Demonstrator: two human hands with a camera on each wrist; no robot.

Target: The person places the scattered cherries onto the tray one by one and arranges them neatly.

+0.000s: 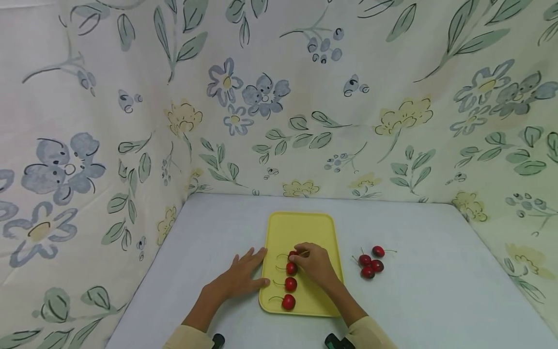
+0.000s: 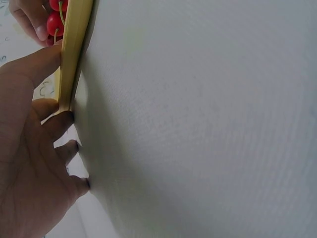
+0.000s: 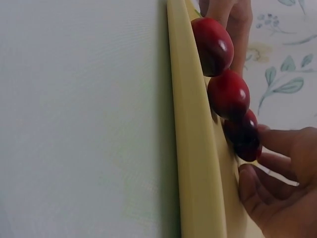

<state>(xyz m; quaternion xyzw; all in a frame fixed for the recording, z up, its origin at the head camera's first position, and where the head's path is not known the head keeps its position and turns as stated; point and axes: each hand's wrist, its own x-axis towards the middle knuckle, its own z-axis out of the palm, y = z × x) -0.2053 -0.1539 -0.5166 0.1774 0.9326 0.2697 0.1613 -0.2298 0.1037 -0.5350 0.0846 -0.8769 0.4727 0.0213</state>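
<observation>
A row of red cherries (image 1: 289,284) runs up the middle of the yellow tray (image 1: 305,228), their stems pointing left. My right hand (image 1: 316,264) pinches the farthest cherry (image 1: 293,253) between thumb and fingertips, low over the tray; in the right wrist view the fingertips sit at that last cherry (image 3: 248,150), partly behind the nearer ones. My left hand (image 1: 241,275) is spread at the tray's left side. In the left wrist view its thumb (image 2: 47,62) touches the tray's wall (image 2: 74,47), and the other fingertips reach down to the tabletop.
To the right of the tray, several more cherries (image 1: 377,265) lie grouped on the white table (image 1: 436,291), one slightly apart at the back. Floral cloth (image 1: 279,160) hangs behind the table and along its sides.
</observation>
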